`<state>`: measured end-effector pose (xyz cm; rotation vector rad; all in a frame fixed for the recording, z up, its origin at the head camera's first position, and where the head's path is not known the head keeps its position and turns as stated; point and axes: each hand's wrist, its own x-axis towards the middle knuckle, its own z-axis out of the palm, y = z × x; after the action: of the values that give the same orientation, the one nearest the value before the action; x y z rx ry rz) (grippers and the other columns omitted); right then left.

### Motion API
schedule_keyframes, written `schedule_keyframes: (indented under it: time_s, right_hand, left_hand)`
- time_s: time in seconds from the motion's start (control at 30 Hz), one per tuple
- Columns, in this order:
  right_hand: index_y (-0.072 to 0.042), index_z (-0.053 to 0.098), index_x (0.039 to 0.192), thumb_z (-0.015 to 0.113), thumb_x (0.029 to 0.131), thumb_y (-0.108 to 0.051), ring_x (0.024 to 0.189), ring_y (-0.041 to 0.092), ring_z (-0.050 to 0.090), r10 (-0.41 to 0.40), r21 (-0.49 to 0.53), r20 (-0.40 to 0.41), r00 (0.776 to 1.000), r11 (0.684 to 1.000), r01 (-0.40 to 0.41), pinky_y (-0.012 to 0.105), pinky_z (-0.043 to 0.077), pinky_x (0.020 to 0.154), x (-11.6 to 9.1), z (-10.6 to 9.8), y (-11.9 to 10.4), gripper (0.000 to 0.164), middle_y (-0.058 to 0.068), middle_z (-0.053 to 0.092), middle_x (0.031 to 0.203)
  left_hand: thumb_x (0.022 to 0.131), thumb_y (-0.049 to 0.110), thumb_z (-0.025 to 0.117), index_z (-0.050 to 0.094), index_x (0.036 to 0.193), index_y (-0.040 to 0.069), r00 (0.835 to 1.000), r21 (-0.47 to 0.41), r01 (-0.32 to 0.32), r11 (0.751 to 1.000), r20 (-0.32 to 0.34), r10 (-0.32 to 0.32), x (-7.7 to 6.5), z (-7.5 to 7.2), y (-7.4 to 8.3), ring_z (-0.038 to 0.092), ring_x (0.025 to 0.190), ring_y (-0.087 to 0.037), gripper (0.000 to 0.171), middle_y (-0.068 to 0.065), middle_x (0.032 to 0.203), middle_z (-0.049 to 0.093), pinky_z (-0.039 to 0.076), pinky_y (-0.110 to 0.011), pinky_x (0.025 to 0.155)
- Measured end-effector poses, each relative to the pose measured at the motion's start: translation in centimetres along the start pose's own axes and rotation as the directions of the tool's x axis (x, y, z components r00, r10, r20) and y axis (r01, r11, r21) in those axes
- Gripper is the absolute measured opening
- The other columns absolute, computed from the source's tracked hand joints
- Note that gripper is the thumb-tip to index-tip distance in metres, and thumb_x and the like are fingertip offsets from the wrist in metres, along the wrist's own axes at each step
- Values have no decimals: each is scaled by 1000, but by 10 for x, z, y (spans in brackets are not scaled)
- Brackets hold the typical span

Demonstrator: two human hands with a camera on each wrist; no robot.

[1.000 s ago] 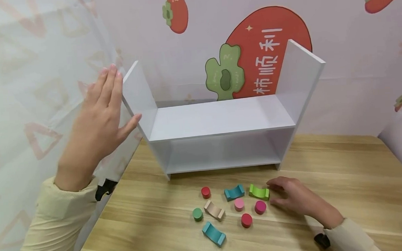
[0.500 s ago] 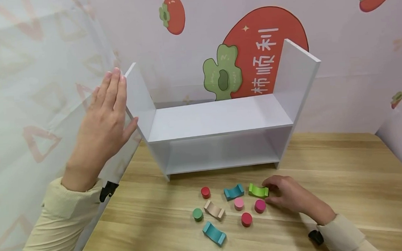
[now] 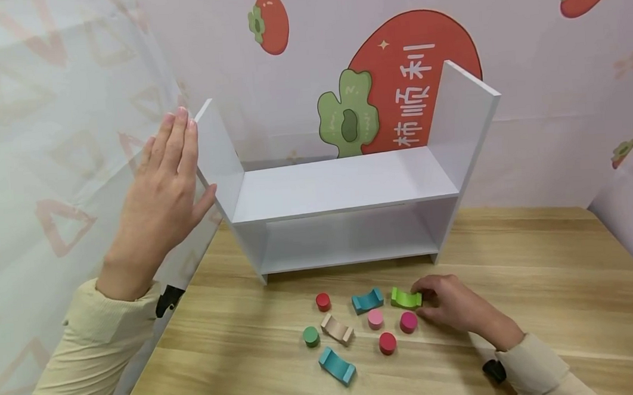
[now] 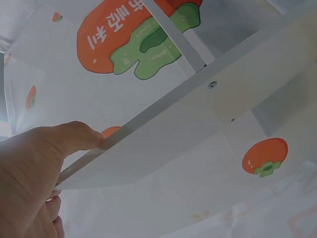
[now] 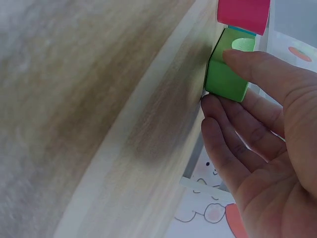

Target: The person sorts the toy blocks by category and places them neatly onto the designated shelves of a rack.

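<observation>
My left hand (image 3: 158, 197) lies with straight fingers along the outer face of the white shelf unit's left side panel (image 3: 219, 158). In the left wrist view the thumb (image 4: 81, 139) rests on that panel's edge. Down on the table, my right hand (image 3: 456, 306) pinches the right end of a light green curved block (image 3: 406, 299). The right wrist view has the thumb on the green block (image 5: 227, 74), with fingers at its end; the index fingertip's contact is partly hidden. A magenta cylinder (image 3: 408, 322) sits just in front of the block.
Left of the green block are a teal curved block (image 3: 367, 301), a pink cylinder (image 3: 375, 319), a wooden curved block (image 3: 336, 329), a blue curved block (image 3: 337, 366), a green cylinder (image 3: 310, 336) and red cylinders (image 3: 387, 343). The white shelf (image 3: 343, 187) stands behind them.
My right hand has moved slightly left onto the end of the green curved block and closed on it. The left hand stays at the panel; the view has shifted slightly.
</observation>
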<state>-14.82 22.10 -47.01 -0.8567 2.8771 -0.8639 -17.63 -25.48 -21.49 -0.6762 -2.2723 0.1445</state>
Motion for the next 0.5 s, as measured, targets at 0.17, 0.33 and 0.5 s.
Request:
schedule_keyframes:
  time_s: [0.17, 0.33, 0.5]
  right_hand:
    - [-7, 77, 109, 87, 83, -11, 91, 7, 72, 18, 3, 6, 1000, 1000, -18, 27, 63, 79, -1, -4, -3, 27, 0, 78, 103]
    - [-7, 78, 109, 87, 84, -11, 91, 9, 72, 18, 5, 17, 1000, 1000, -18, 29, 63, 78, -1, -9, -8, 27, 2, 78, 104]
    - [-7, 78, 108, 87, 83, -9, 88, 10, 72, -23, -11, 7, 1000, 1000, 24, 31, 64, 75, -1, -16, -12, 26, 1, 78, 102]
  left_hand:
    - [86, 12, 80, 18, 165, -8, 1000, 1, 13, 1000, 6, -13, 1, -1, 0, 18, 165, -39, 102, -22, 176, 17, 28, -62, 127]
    - [86, 13, 81, 17, 165, -7, 1000, 12, 19, 1000, 14, -19, 1, -2, 1, 18, 165, -37, 103, -21, 177, 17, 29, -61, 127]
    - [86, 13, 81, 17, 165, -7, 999, 17, 26, 1000, 19, -26, 2, -3, 2, 17, 165, -36, 104, -21, 177, 17, 28, -61, 128]
